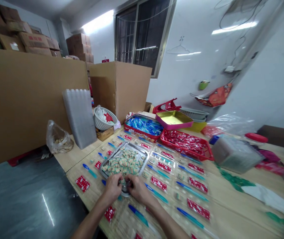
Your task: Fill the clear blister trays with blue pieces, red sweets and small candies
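Observation:
At the near edge of a metal tray (145, 156), my left hand (113, 188) and my right hand (139, 189) are close together with fingers pinched. Small beige and green pieces (125, 161) are heaped in the tray. Some lie right by my fingertips, but blur hides exactly what either hand holds. Around the tray, clear plastic blister trays (165, 159) cover the table. Their compartments carry blue pens (156, 193), red packets with white spots (158, 183) and, in some, a small beige-green piece.
Behind the tray stand a tin of blue pens (144, 125), a red basket of packets (186, 144) and a yellow-lined tin (174, 119). Stacked clear trays (79, 118) and a bag (58, 139) are left; a plastic container (237, 154) is right. Cardboard boxes (132, 89) rise behind.

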Motion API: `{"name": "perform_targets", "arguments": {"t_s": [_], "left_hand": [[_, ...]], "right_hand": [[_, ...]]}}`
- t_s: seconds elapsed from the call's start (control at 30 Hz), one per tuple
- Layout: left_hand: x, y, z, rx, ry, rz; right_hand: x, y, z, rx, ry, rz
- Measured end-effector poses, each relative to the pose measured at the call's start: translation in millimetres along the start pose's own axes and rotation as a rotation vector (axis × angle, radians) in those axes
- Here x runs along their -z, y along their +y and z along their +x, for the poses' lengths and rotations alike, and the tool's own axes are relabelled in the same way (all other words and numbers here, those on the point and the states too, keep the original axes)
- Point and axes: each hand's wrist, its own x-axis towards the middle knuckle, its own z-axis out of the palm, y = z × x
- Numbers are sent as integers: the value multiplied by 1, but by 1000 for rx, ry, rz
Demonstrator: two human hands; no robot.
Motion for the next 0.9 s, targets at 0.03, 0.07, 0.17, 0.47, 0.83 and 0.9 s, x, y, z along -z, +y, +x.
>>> {"name": "perform_targets", "arguments": {"t_s": [0.03, 0.07, 0.17, 0.47, 0.83, 0.9], "left_hand": [[-1, -1, 0, -1, -3, -16], [-3, -2, 1, -3, -3, -30], [-8, -5, 1, 4, 24, -63], [-11, -10, -4, -136, 26, -46], [-6, 1, -4, -88, -61, 16], [-6, 3, -5, -142, -36, 43]], "right_hand": [[0, -1, 0, -1, 7, -6], [0, -2, 1, 1, 17, -13], [1, -7, 3, 31, 39, -17], [1, -14, 2, 39, 39, -102], [-8, -8, -1, 49, 73, -1], [-7, -10, -1, 60, 101, 10]]}}
